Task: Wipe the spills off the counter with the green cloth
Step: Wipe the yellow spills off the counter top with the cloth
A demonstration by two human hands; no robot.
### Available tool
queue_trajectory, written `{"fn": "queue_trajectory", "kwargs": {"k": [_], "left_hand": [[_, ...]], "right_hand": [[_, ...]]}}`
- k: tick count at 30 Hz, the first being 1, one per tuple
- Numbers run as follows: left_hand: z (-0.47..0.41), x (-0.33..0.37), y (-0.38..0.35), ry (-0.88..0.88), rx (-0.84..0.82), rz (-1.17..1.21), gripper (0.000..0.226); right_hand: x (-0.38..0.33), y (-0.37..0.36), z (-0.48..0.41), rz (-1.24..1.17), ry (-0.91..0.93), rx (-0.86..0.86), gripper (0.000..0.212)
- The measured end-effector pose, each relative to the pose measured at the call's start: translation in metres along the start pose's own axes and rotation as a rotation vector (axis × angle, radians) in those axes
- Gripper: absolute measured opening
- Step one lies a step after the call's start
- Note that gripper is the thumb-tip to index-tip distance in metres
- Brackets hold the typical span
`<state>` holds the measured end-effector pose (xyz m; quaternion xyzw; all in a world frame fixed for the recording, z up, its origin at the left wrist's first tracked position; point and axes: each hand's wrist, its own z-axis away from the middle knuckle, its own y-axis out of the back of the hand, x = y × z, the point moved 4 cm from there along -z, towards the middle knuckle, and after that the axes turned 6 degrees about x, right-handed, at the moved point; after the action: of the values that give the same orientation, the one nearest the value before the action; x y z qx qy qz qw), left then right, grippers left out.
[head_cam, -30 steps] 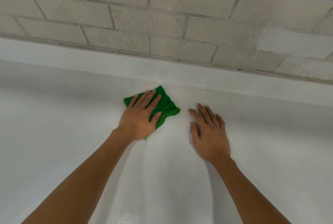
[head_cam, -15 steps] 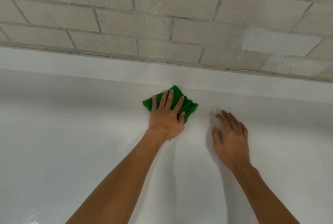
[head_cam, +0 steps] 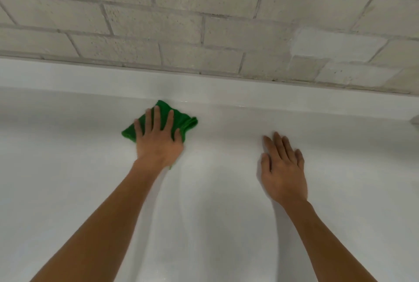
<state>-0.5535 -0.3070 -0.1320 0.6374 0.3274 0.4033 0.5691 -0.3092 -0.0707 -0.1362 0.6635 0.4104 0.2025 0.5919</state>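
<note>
- A wall [head_cam: 226, 21] of rough, pale grey bricks with darker mortar lines fills the upper part.
- A smooth white upstand [head_cam: 294, 100] runs along its foot.
- Soft, even light leaves a faint sheen on the white table [head_cam: 68, 191].

**One green among whites and greys**

The green cloth [head_cam: 184, 120] is a saturated, even emerald, turning darker green in its folds and creases. The counter [head_cam: 68, 179] under it is a plain glossy white that shades to soft pale grey where shadows fall. Its raised back edge [head_cam: 90, 77] is the same uniform white. The brick wall [head_cam: 181, 32] above is off-white to light grey, with darker grey mortar lines drawing a staggered running-bond pattern. One brick [head_cam: 335, 43] on the right is a brighter white.
</note>
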Motion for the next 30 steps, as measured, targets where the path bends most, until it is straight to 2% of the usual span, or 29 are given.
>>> {"fn": "queue_trajectory", "kwargs": {"k": [2, 6, 8, 11, 14, 18, 22, 26, 30], "left_hand": [[-0.009, 0.040, -0.004, -0.026, -0.031, 0.006, 0.067], [-0.001, 0.125, -0.011, -0.206, -0.080, 0.021, 0.065], [0.012, 0.145, -0.015, -0.294, -0.094, 0.028, 0.065], [0.040, 0.130, -0.014, -0.404, -0.035, 0.066, 0.067], [0.069, 0.087, -0.012, -0.448, 0.046, 0.110, 0.064], [0.081, 0.005, -0.004, -0.330, 0.125, 0.087, 0.063], [0.053, -0.063, 0.008, -0.068, 0.132, 0.044, 0.072], [0.039, -0.048, 0.008, 0.042, 0.038, 0.010, 0.076], [0.065, 0.013, 0.006, -0.051, 0.008, 0.029, 0.074]], "right_hand": [[0.000, 0.001, 0.001, 0.001, -0.004, -0.004, 0.067], [0.001, 0.001, 0.000, 0.010, 0.007, -0.032, 0.068], [0.002, 0.002, -0.001, 0.011, 0.005, -0.048, 0.068], [0.004, 0.003, 0.000, -0.002, 0.003, -0.055, 0.068], [0.004, 0.002, 0.000, -0.007, -0.002, -0.065, 0.068], [0.003, 0.003, 0.001, -0.022, -0.009, -0.071, 0.068], [0.000, 0.004, 0.002, -0.031, 0.003, -0.066, 0.068], [-0.005, 0.011, 0.005, -0.107, 0.022, 0.045, 0.062], [-0.024, 0.024, 0.023, -0.243, 0.023, 0.156, 0.050]]}}
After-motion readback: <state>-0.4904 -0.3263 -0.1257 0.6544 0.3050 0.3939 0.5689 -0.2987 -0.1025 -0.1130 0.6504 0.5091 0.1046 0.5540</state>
